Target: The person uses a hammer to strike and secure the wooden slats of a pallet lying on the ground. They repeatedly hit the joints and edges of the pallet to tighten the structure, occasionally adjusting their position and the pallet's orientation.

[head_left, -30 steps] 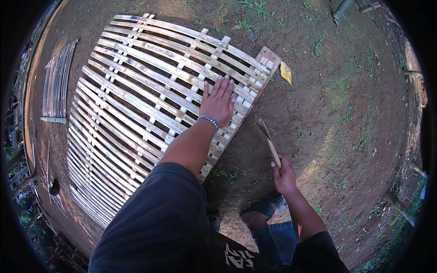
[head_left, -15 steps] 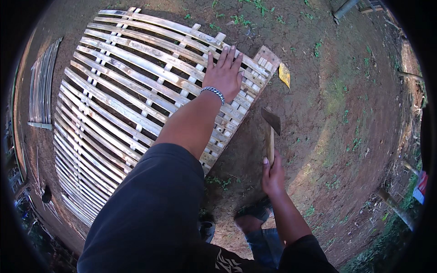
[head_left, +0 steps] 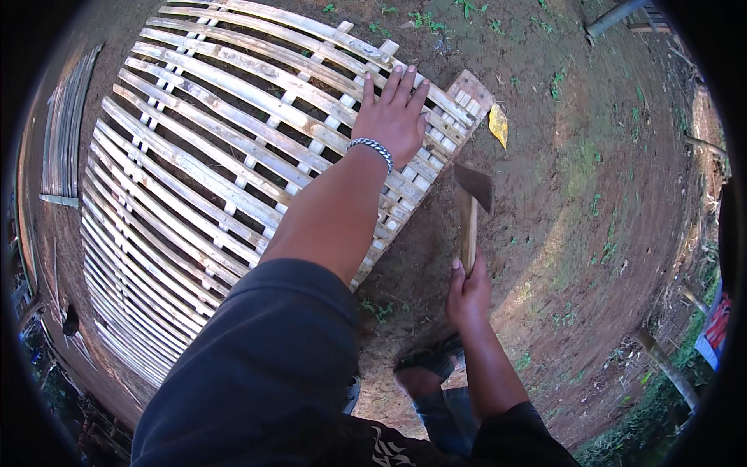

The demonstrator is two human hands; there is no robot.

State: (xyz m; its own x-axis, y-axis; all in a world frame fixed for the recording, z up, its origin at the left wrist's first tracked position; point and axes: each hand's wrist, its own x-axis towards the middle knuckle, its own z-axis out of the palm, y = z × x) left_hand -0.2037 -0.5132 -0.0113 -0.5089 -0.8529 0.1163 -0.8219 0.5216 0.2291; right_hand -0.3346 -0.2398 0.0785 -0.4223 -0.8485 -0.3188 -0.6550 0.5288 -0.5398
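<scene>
A large panel of split bamboo slats [head_left: 257,128], laid over narrower cross strips, lies on the ground on the left side. My left hand [head_left: 393,117], with a chain bracelet at the wrist, rests flat on the slats near the panel's right end, fingers outstretched. Beneath that end runs a wooden board [head_left: 471,88], its far corner sticking out. In my right hand [head_left: 469,292] is a small hatchet [head_left: 468,233], gripped low on its wooden handle. Its dark metal head [head_left: 475,185] points away from me, just right of the panel's edge and apart from it.
A second, smaller slatted panel [head_left: 66,128] lies at the far left. One yellow leaf [head_left: 498,126] is on the bare dirt [head_left: 545,257] by the board. My feet [head_left: 420,377] stand below the hatchet. Wooden poles [head_left: 665,366] are at the right rim.
The hatchet's head has tilted a little to the right and its blade has turned. My left hand stays on the slats; the whole view has shifted slightly.
</scene>
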